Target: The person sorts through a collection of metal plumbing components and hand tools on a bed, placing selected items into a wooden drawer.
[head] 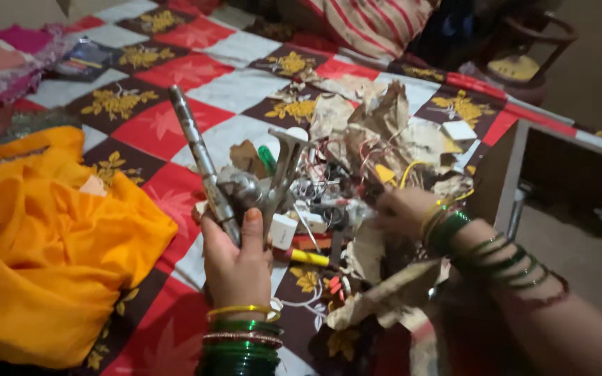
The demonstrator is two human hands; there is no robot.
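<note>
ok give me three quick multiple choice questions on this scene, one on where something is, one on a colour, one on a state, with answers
1. Where does the yellow cloth lie?
A. to the left of the left hand
B. under the heap of parts
C. on the floor

2. What colour are most bangles on the left wrist?
A. blue
B. green
C. white

3. What is the left hand doing?
A. resting flat
B. holding up a metal tool
C. reaching into the papers

Answers: 1 A, the cloth covers the bedspread at the picture's left. 2 B, green bands stack below one yellow one. 3 B, its grip is closed round the metal tool, while the right hand is in the heap of parts.
</note>
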